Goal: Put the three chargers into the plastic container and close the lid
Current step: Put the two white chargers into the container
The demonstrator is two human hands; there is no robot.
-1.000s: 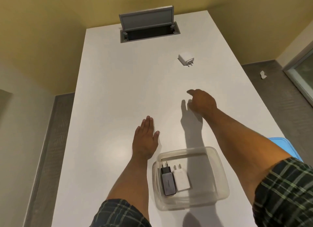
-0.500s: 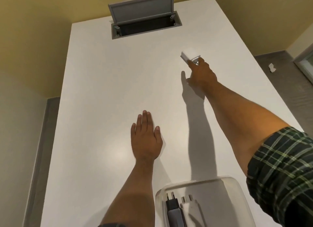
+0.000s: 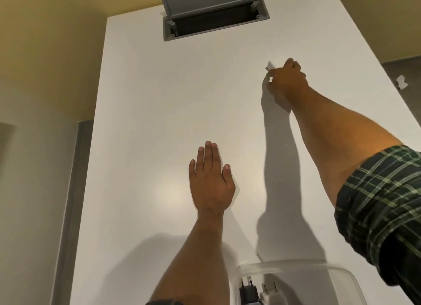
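Two chargers [image 3: 259,293] lie in the plastic container [image 3: 296,267]; beyond it, right hand [image 3: 286,81] pinches the white charger [image 3: 270,66], left hand [image 3: 210,181] flat, empty.

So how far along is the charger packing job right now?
Two chargers, a black plug-in charger and a white plug-in charger, already lie in the clear plastic container. The right hand is closed around the third small white charger far up the white table, while the left hand rests flat. Left: carry it back, drop it in, close the lid, which is out of view.
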